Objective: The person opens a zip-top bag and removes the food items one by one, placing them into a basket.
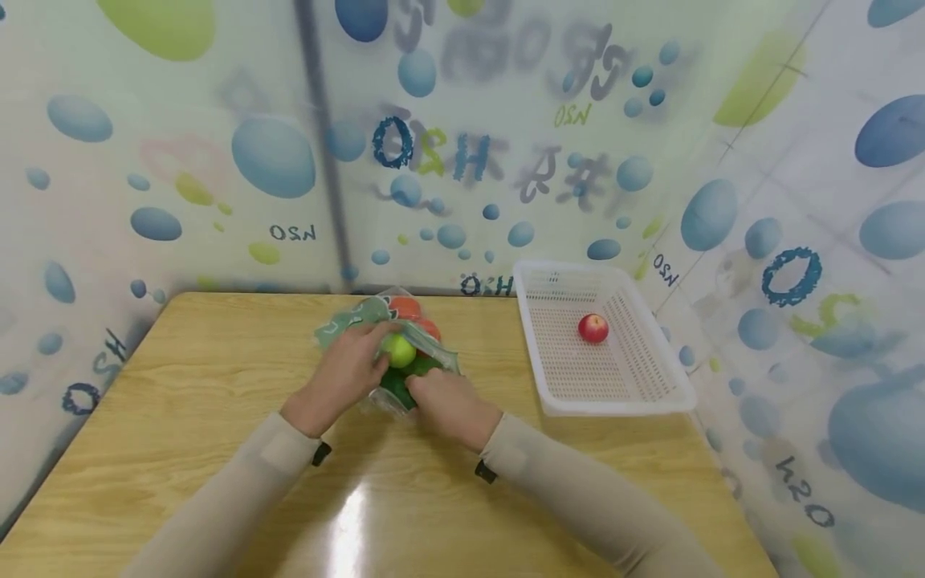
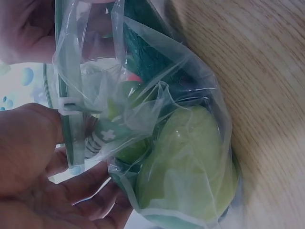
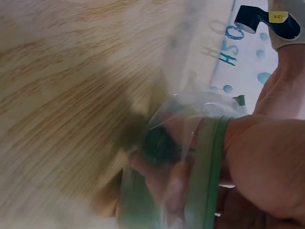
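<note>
A clear zip bag with green print [image 1: 354, 313] lies on the table, full of produce. My left hand [image 1: 350, 365] pinches the rim of its mouth near the white slider [image 2: 71, 106]. My right hand [image 1: 451, 405] reaches into the mouth, and its fingers, seen through the plastic, curl round a dark green cucumber [image 3: 159, 145]. Between the hands shows a bright green round fruit [image 1: 400, 351]. Orange-red round pieces [image 1: 405, 307] sit at the bag's far side. In the left wrist view a pale green, pear-shaped piece [image 2: 186, 167] presses against the plastic.
A white perforated basket [image 1: 535, 345] stands at the back right of the wooden table [image 1: 238, 345], with one red apple [image 1: 593, 328] inside. Patterned curtains [image 1: 448, 209] hang behind the table and at its sides.
</note>
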`<state>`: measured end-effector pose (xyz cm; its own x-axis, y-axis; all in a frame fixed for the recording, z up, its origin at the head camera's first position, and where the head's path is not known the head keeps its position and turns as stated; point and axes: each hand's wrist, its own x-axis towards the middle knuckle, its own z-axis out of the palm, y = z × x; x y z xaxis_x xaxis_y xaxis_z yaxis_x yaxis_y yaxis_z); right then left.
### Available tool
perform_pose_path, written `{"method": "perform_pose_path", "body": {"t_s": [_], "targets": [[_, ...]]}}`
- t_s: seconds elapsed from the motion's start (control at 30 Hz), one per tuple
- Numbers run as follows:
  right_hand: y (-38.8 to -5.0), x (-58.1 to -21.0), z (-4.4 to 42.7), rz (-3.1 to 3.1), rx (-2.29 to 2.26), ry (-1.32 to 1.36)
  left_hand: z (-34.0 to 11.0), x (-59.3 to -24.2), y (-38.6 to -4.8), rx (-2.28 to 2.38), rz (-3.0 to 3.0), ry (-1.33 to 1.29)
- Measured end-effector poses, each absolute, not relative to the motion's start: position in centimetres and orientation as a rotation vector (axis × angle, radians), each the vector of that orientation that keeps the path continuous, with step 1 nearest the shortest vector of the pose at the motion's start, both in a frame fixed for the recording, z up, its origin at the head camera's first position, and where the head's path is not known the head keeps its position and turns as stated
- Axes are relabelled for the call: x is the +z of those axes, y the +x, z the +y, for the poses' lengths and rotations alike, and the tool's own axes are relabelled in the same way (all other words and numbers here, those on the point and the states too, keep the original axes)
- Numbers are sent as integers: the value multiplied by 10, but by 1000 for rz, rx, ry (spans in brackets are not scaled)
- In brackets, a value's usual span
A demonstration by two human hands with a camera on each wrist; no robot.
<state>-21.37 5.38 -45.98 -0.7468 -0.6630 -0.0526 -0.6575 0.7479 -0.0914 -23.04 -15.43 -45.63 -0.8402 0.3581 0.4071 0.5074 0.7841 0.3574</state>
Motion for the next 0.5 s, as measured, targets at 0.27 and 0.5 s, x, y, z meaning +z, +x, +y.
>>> {"method": "perform_pose_path", "body": {"t_s": [0.27, 0.5], "targets": [[-208, -453, 55, 2900, -122, -1102, -153, -453, -228, -644, -2682, -663], [-205, -447, 57, 2904, -234, -1127, -153, -450, -232, -657, -2744, -647]]}}
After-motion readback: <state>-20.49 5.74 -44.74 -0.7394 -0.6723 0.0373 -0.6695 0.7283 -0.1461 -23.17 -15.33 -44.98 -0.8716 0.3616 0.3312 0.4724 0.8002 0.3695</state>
